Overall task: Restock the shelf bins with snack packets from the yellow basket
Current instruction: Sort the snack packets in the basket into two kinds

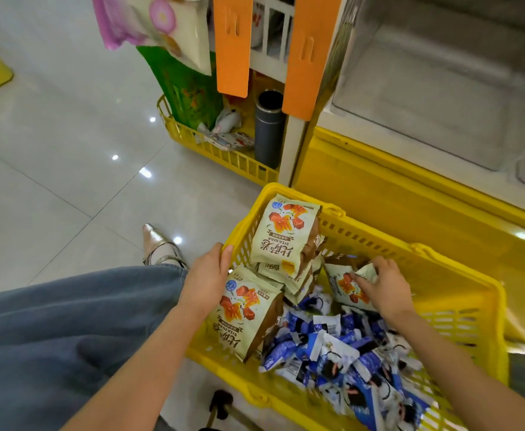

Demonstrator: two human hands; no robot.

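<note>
right grip pinching a green snack packet centre right, inside the yellow basket; left grip curled over its left rim. best lifted by the top edge, clear of the blue packets, towards the clear shelf bin upper right. bin contents hard to make out; basket's lower corner cut off.

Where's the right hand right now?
Head view: the right hand is inside the basket, towards its far right side, pinching a green packet just above the blue packets.
</note>
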